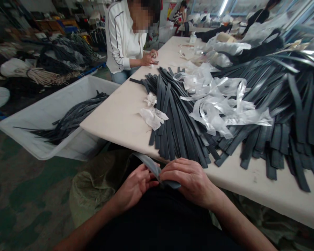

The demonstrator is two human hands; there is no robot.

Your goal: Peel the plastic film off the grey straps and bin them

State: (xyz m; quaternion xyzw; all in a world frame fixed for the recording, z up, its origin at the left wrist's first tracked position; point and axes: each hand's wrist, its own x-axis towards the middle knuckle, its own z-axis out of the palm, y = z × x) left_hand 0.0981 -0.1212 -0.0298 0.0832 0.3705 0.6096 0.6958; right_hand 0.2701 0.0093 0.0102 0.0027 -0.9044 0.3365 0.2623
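Observation:
A flat grey strap (149, 164) is bent between my two hands, just in front of the table's near edge. My right hand (187, 177) is closed on it from above, and the strap's end sticks out below the fingers. With curled fingers, my left hand (136, 186) holds the strap from the side, its thumb close to the right fingertips. Many similar dark flat straps (176, 129) lie fanned out on the table just beyond my hands. Crumpled white paper (154, 118) touches their left side.
Clear plastic wrapping (217, 104) lies over the straps on the table (112, 118). A larger pile of straps (285, 115) spreads to the right. A white bin (39, 146) with dark strips stands at the left. A co-worker (125, 42) works at the table's far left side.

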